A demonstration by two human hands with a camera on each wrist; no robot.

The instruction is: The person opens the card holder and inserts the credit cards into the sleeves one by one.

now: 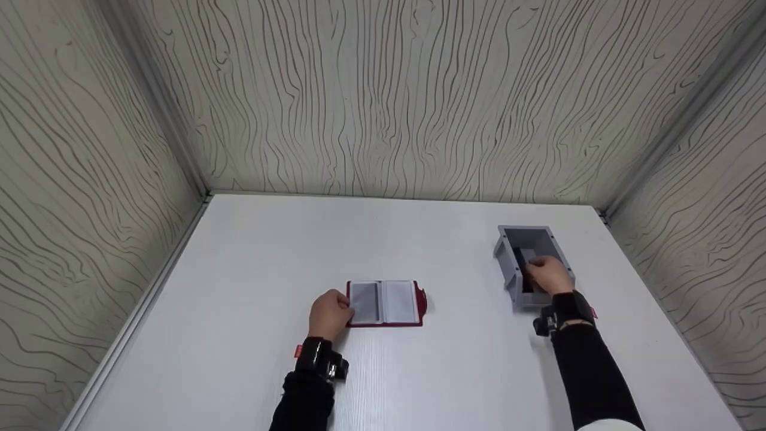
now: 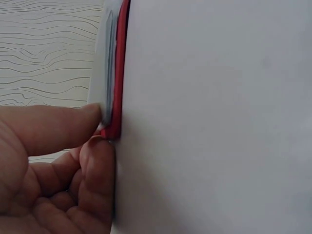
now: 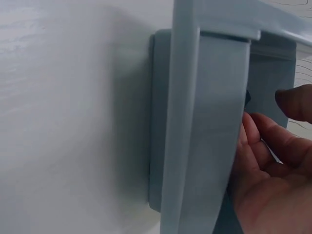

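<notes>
A red card holder (image 1: 419, 304) lies spread on the white table, its clear sleeves facing up. My left hand (image 1: 329, 314) pinches its left edge; in the left wrist view the thumb (image 2: 73, 124) lies on the sleeves and a curled finger sits at the red cover (image 2: 118, 87). On the right, my right hand (image 1: 549, 275) reaches into a grey bin (image 1: 508, 269), beside a dark flat thing (image 1: 519, 257) along its left wall. In the right wrist view the thumb (image 3: 296, 103) is raised apart from the bent fingers; the bin wall partly hides that dark thing.
The white table (image 1: 269, 239) ends at a back wall (image 1: 383, 108) with a wood-grain pattern. Side walls stand at left and right. The bin's raised rim (image 3: 187, 97) surrounds the right hand.
</notes>
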